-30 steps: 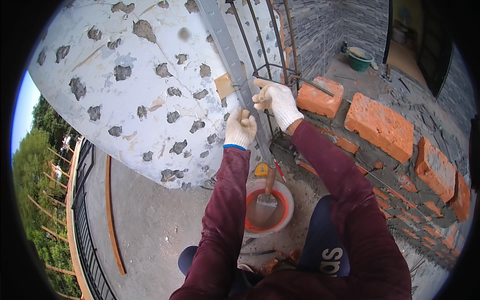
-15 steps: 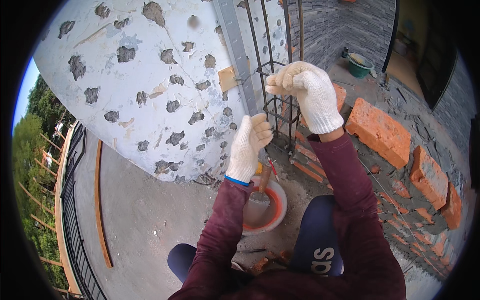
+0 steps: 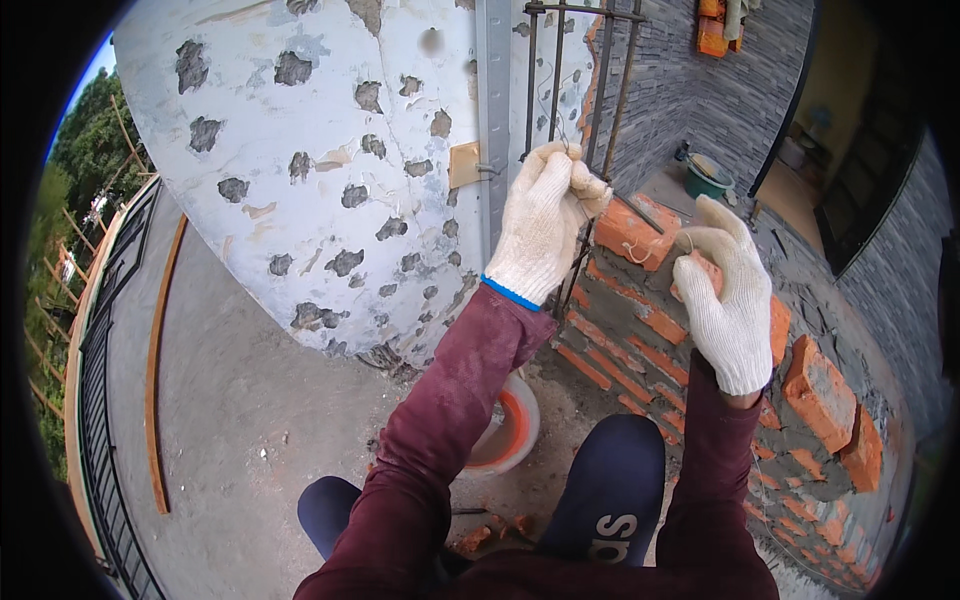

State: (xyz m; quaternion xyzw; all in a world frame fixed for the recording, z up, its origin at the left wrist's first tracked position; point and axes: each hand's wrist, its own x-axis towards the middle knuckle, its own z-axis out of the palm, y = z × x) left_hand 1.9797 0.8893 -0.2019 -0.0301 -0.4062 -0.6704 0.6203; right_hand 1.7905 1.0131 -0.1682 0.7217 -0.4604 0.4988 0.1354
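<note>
Both my hands wear white knitted gloves. My left hand (image 3: 545,225) is closed at the upright steel rebar cage (image 3: 597,95), its fingers pinched on a thin string. A fine strand rises above those fingertips in front of the bars; whether it is the same string I cannot tell. To the right, over the brick wall, my right hand (image 3: 728,305) has its thumb and forefinger curled toward each other. Thin pale string (image 3: 630,250) curves across a brick (image 3: 635,228) toward these fingers. The exact grip of the right fingertips is hard to make out.
Loose orange bricks (image 3: 820,392) lie on the mortared low wall (image 3: 635,375) at right. A round bucket (image 3: 530,425) with wet mix stands below my left forearm. The chipped white wall (image 3: 330,215) rises at left. Farther back are a green basin (image 3: 705,180) and a doorway.
My left hand has risen to the rebar cage and closed. My right hand has moved away from the bars, right and down over the bricks, with string now showing beside it. The view has shifted.
</note>
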